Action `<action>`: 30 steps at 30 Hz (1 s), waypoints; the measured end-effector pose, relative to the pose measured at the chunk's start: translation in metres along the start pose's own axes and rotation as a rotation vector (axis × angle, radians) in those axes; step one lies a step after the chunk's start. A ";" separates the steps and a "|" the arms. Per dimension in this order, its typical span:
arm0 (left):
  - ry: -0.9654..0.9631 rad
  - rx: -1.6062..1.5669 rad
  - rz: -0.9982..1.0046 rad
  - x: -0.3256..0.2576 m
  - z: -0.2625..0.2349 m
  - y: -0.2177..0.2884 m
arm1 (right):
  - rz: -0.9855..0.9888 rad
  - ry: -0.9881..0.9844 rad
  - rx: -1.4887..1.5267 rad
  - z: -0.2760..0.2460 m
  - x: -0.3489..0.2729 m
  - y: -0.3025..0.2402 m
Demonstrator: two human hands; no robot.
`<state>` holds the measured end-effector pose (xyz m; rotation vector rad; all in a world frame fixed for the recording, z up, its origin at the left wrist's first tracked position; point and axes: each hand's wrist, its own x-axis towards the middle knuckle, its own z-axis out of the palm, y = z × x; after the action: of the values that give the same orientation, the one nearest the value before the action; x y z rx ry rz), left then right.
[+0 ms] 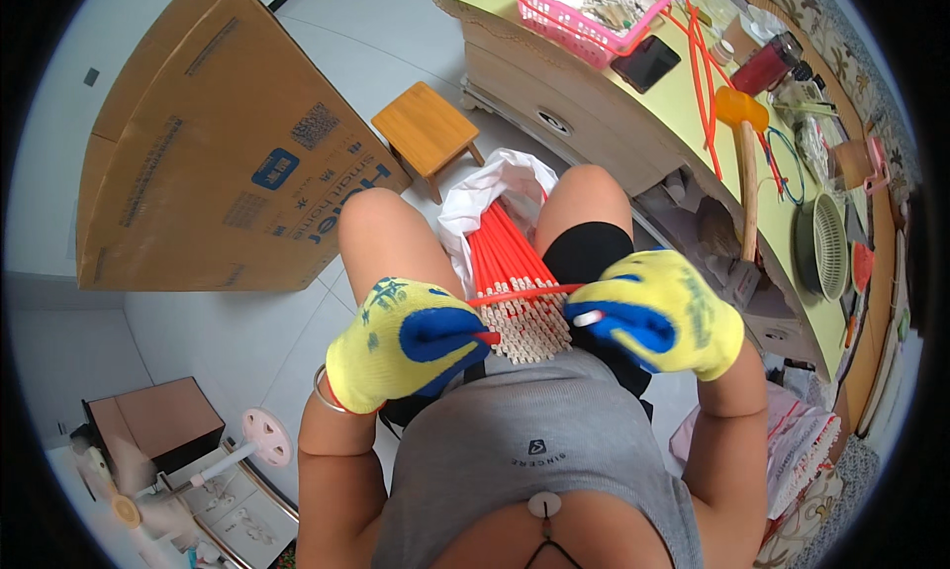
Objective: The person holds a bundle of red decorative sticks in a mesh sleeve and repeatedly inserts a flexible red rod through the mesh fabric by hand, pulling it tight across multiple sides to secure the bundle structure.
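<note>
My left hand point(408, 339), in a yellow glove with a blue palm, is closed in a pinch, a short red end showing at its fingertips. My right hand point(658, 314), gloved the same way, is also closed, and a small white tip point(588, 319) pokes out of its fingers. A thin red tube point(524, 295) spans from one hand to the other. Just beneath it, a dense bundle of red tubes point(503, 247) with white end pieces lies between my thighs, the white ends toward me. A white bag point(458, 211) wraps the bundle's far part.
A large cardboard box point(218, 143) stands at left, near a wooden stool point(426, 126). On the green-topped table point(683, 99) at right are a pink basket point(564, 37) of small white pieces, a phone point(646, 64), an orange-headed mallet point(742, 107) and a green basket point(823, 247).
</note>
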<state>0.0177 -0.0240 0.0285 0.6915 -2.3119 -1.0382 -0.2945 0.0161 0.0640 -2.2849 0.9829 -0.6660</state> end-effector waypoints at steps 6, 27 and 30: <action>0.047 0.181 0.016 0.008 0.020 0.017 | -0.091 -0.008 -0.192 0.037 0.009 -0.002; -0.229 0.304 -0.045 -0.002 0.043 -0.009 | -0.149 -0.261 -0.242 0.051 0.020 0.020; 0.094 0.383 0.069 -0.006 0.015 -0.006 | -0.111 -0.054 0.077 0.041 0.027 0.042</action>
<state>0.0141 -0.0152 0.0137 0.7785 -2.4556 -0.5222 -0.2731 -0.0164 0.0128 -2.2898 0.7965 -0.6728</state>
